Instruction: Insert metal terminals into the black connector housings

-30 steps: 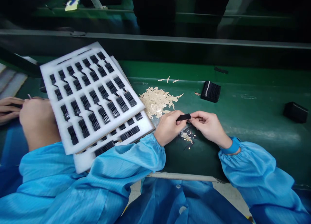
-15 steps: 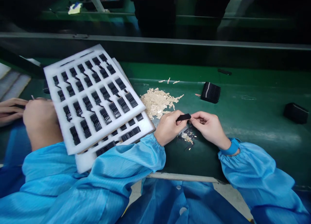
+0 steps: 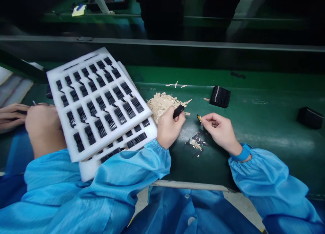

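Note:
My left hand [image 3: 169, 128] is closed around a flat black piece [image 3: 178, 111] that sticks up between thumb and fingers. It hovers at the front edge of a pile of small beige strips [image 3: 162, 102]. To its right, my right hand [image 3: 219, 130], with a blue wristband, pinches a small black-and-yellow piece [image 3: 199, 118] between thumb and forefinger; its exact kind is too small to tell. Below and between the hands lies a scatter of black and beige scraps [image 3: 196, 141] on the green table.
Two stacked white foam trays [image 3: 57, 125] with rows of black parts stand at the left, partly behind my left sleeve. A block of stacked black parts [image 3: 220, 97] and another black block [image 3: 310, 118] lie to the right. At far left are a co-worker's hands [image 3: 40, 125].
The hands, earlier together at the black piece, are now apart. My left hand has moved up and left with the black piece; a black-and-yellow piece now shows in my right fingertips.

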{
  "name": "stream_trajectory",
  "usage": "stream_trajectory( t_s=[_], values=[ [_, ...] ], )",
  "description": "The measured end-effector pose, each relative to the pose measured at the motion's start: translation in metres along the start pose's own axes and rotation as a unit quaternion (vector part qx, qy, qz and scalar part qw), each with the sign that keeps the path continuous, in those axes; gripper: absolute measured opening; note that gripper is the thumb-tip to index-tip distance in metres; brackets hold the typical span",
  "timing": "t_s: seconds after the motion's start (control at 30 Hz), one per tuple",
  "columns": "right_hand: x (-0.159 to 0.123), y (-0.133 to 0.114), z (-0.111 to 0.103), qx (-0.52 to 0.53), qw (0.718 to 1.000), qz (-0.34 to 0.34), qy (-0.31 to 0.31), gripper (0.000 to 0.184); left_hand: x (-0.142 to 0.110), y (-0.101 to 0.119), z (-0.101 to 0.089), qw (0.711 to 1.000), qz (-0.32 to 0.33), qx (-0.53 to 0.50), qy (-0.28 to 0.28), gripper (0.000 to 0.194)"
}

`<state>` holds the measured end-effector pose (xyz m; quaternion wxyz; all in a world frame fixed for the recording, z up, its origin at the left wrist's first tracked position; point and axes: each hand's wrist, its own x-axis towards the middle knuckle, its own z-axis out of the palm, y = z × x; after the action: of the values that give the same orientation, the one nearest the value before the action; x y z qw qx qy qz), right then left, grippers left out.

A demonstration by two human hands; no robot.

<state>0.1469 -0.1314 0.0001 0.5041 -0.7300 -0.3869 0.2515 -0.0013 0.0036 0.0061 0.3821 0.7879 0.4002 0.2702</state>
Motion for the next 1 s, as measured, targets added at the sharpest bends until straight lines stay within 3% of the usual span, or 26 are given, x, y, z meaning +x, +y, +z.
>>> stream_trajectory(
  t_s=[0.07, 0.13, 0.2, 0.3, 0.37, 0.57, 0.77, 1.0],
  values=[
    [0.001, 0.001, -0.001, 0.010, 1.000, 0.006, 0.003, 0.023, 0.001, -0.002, 0.000, 0.999, -0.003, -0.018, 0.027, 0.007],
    [0.001, 0.000, -0.001, 0.011, 1.000, 0.005, -0.002, 0.024, 0.001, -0.004, 0.001, 0.999, 0.011, -0.039, 0.009, 0.015],
    [0.001, -0.001, -0.001, 0.000, 1.000, -0.008, -0.007, 0.022, -0.001, -0.003, 0.003, 0.997, 0.023, -0.066, -0.044, 0.023],
    [0.000, -0.005, -0.001, -0.040, 0.998, -0.055, -0.019, 0.015, -0.003, 0.000, 0.004, 0.979, 0.040, -0.128, -0.155, 0.022],
    [-0.001, -0.008, -0.001, -0.065, 0.994, -0.088, -0.031, 0.013, -0.003, 0.003, 0.005, 0.971, 0.045, -0.135, -0.194, 0.018],
    [-0.004, -0.011, -0.001, -0.135, 0.980, -0.142, 0.037, 0.004, -0.007, 0.003, 0.004, 0.982, 0.078, -0.060, -0.159, 0.010],
    [-0.005, -0.008, 0.001, -0.132, 0.982, -0.137, -0.020, 0.009, -0.011, 0.006, 0.002, 0.978, 0.132, -0.009, -0.160, 0.005],
    [-0.002, -0.005, 0.002, -0.108, 0.987, -0.117, -0.018, 0.011, -0.009, 0.005, 0.003, 0.978, 0.099, -0.042, -0.179, 0.006]
  ],
)
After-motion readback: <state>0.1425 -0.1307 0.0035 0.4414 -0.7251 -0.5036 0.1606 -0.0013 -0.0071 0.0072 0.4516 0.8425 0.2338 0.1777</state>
